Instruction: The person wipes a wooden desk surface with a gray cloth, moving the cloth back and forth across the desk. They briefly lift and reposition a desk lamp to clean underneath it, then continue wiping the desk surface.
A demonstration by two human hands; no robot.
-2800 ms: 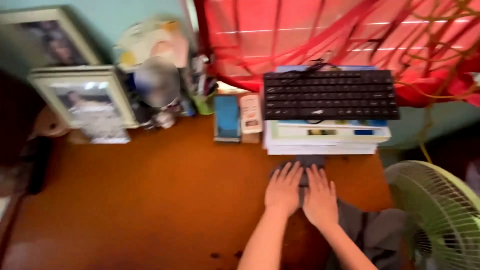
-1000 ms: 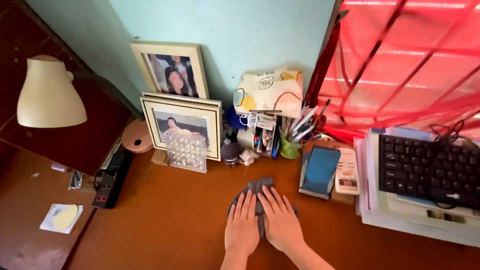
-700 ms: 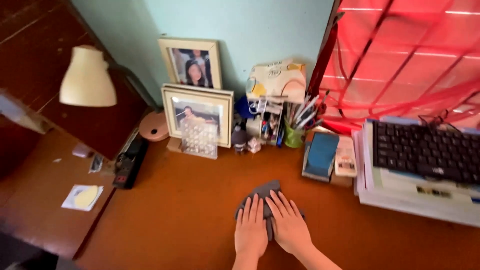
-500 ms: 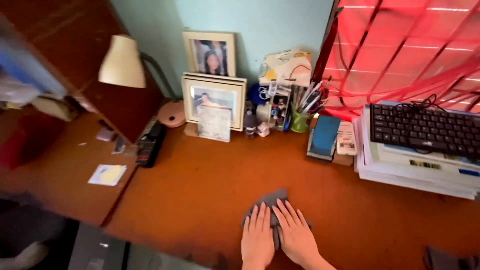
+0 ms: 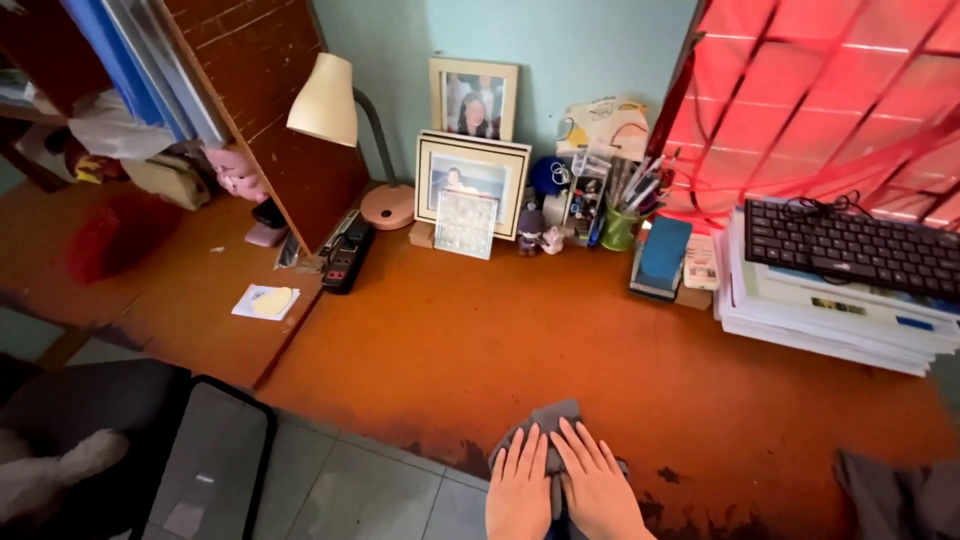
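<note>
Both of my hands press flat on a grey cloth point(image 5: 548, 422) at the near edge of an orange-brown desk point(image 5: 520, 340). My left hand point(image 5: 520, 492) lies on the cloth's left half, fingers spread and pointing away from me. My right hand point(image 5: 598, 490) lies beside it on the right half, touching the left hand. Only the cloth's far end shows beyond my fingertips. Worn dark patches mark the desk edge point(image 5: 680, 505) just right of my hands.
Along the wall stand two framed photos point(image 5: 470, 190), a cream desk lamp point(image 5: 325, 100), a pen cup point(image 5: 620, 225), a blue box point(image 5: 662, 255) and a black keyboard point(image 5: 850, 248) on stacked papers. A power strip point(image 5: 348, 258) lies left. A dark bag point(image 5: 205, 465) sits on the tiled floor.
My hands and the cloth have slid from the desk's right side leftward, then back toward its near edge. The view has pulled back, showing the floor and the shelf at left.
</note>
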